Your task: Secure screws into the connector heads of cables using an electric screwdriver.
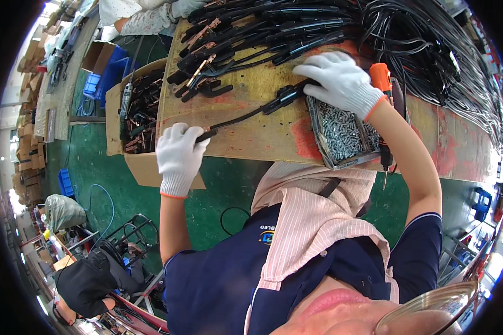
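A black cable piece with a thicker black handle-like section stretches between my hands above the table edge. My left hand, in a white knit glove, is closed round its left end, where a short black tip shows past the fingers. Over the other end, my gloved right hand has thumb and fingers on either side of the black part. Beneath that wrist stands an open tray of small silver screws. An orange and black electric screwdriver is upright beside the right wrist, bit pointing down.
Black handles with copper-coloured parts lie heaped at the back of the worn table. Black and grey cables are piled at the right. A carton of copper-coloured parts stands left. Another person's gloved hand is at the far edge.
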Demonstrator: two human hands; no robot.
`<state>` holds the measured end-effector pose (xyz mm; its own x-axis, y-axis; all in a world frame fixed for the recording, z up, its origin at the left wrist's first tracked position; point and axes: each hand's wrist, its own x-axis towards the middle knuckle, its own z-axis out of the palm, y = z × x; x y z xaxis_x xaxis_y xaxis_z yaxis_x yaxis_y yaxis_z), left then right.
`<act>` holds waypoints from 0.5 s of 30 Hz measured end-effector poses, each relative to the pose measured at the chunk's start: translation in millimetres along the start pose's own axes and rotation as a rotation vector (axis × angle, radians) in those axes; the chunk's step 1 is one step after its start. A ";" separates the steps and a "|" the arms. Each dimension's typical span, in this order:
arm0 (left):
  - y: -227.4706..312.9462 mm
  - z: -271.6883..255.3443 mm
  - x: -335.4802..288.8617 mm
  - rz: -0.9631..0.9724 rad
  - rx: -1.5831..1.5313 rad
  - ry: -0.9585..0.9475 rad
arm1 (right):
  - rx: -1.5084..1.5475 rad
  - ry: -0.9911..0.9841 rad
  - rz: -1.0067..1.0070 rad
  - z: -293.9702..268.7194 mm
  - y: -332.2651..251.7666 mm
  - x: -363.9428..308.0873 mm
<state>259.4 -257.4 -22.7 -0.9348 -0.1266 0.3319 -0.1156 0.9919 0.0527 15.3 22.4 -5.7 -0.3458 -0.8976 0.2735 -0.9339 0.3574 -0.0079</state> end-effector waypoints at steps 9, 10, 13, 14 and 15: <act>-6.4 -48.9 16.5 -0.003 -0.106 0.300 | 0.199 -0.505 0.097 12.9 -18.3 32.5; -4.2 -53.8 18.2 -0.015 -0.067 0.299 | 0.212 -0.472 0.012 16.8 -16.4 37.6; 1.2 -63.9 21.3 -0.003 -0.190 0.170 | 0.321 -0.278 -0.100 6.6 -43.0 57.5; 2.5 -62.7 17.9 -0.015 -0.247 0.155 | 0.333 -0.272 -0.142 -2.7 -57.7 63.5; 4.9 -66.9 15.9 -0.047 -0.288 0.090 | 0.350 -0.228 -0.232 -6.3 -73.3 69.8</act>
<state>266.4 -255.2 45.8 -0.8958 -0.1850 0.4041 -0.0455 0.9426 0.3309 60.2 -64.7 19.9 -0.0991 -0.9911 0.0884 -0.9496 0.0677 -0.3060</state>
